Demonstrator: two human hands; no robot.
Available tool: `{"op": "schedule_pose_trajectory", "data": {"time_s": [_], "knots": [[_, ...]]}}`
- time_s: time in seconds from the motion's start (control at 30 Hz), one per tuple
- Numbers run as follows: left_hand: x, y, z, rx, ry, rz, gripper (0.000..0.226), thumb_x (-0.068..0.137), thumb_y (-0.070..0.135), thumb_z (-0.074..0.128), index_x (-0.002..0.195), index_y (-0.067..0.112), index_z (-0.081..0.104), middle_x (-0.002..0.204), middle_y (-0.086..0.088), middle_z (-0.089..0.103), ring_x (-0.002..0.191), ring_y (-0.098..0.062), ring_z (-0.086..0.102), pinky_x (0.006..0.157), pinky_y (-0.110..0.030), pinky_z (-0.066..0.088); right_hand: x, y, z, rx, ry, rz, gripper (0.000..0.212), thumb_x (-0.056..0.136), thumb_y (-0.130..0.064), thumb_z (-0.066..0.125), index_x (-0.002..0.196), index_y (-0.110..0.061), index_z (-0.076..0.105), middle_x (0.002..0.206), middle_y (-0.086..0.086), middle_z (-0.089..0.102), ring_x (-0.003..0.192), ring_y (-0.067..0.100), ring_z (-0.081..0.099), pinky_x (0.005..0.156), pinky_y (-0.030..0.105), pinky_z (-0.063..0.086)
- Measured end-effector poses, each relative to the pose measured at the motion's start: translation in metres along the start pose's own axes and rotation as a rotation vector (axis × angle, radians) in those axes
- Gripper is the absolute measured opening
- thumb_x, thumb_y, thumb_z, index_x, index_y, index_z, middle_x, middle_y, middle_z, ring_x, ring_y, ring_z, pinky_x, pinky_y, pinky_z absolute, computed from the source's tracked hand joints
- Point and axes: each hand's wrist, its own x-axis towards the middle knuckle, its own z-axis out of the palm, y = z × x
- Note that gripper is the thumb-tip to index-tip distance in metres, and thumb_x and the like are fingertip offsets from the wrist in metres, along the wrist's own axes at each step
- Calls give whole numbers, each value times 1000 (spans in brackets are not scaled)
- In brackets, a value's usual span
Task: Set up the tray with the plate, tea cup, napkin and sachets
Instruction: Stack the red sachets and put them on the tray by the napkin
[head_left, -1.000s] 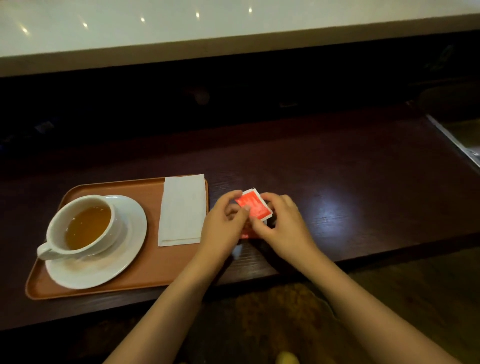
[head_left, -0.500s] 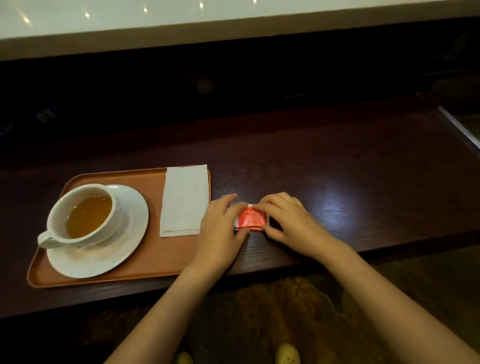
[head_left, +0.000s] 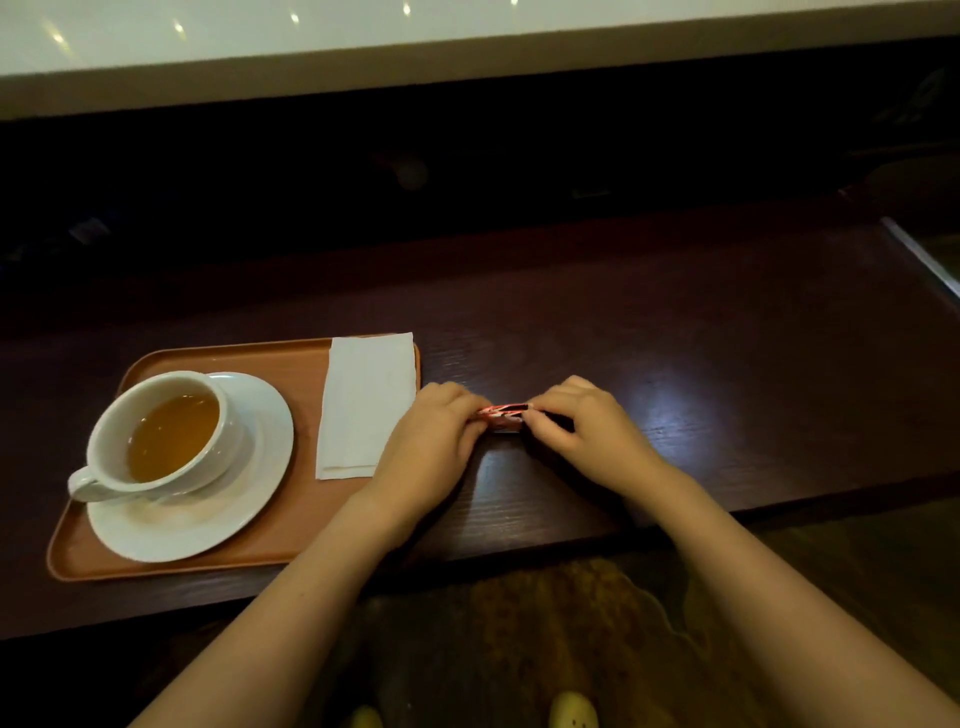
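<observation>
- Sachets (head_left: 503, 415) sit pinched between your two hands just above the dark worktop (head_left: 701, 374), right beside the tray (head_left: 291, 358) but not on it.
- Your left hand (head_left: 431, 441) holds one end and your right hand (head_left: 582, 431) the other, fingers closed narrow on the red and white packets; how many you hold is hard to tell.
- If you pull the ends apart, a packet may tear and spill its contents over the wood.
- A loose pinch could let one slip out and drop off the near edge to the floor.
- The napkin (head_left: 366, 405) lies along the tray's right side, partly over the rim; brushing it with your left wrist could drag it off.
- The tea cup (head_left: 161, 431) is nearly full on its plate (head_left: 244, 488); a knock to the tray on the way over would likely slop tea.
- Free space looks tight, so setting the packets down may crowd the napkin.
</observation>
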Motion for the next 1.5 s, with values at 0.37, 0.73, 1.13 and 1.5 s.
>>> {"op": "schedule_pose_trajectory", "data": {"time_s": [0.37, 0.73, 1.13, 1.5], "knots": [[31, -3, -2, -67, -147, -156, 40, 86, 18, 58, 126, 15, 50, 122, -12, 57, 110, -25, 54, 90, -28, 39, 12, 11, 10, 166, -35, 47, 55, 76, -10, 67, 124, -29, 49, 116, -6, 54, 103, 6, 50, 85, 13, 38], [-8, -5, -29, -420, 69, -246, 29, 86, 14, 58, 112, 28, 57, 103, 2, 61, 76, -14, 58, 67, -21, 48, 15, -25, 0, 407, -87, 51, 61, 73, -12, 74, 126, -25, 48, 112, -4, 49, 97, 10, 55, 80, 19, 49], [-78, -49, -60, -352, 183, -485, 29, 84, 17, 62, 112, 23, 61, 101, 2, 55, 75, -5, 54, 67, -17, 44, 17, -106, 49, 108, -271, -62, 53, 78, -15, 67, 124, -16, 42, 126, 3, 40, 108, 15, 48, 88, 23, 43], [-107, -59, -42, -208, 127, -494, 38, 84, 18, 62, 121, 21, 56, 99, 1, 51, 70, -6, 48, 72, -12, 37, 7, -107, 81, -106, -359, -112, 51, 75, -37, 68, 118, -25, 44, 117, -3, 45, 105, 12, 36, 91, 32, 40]]}}
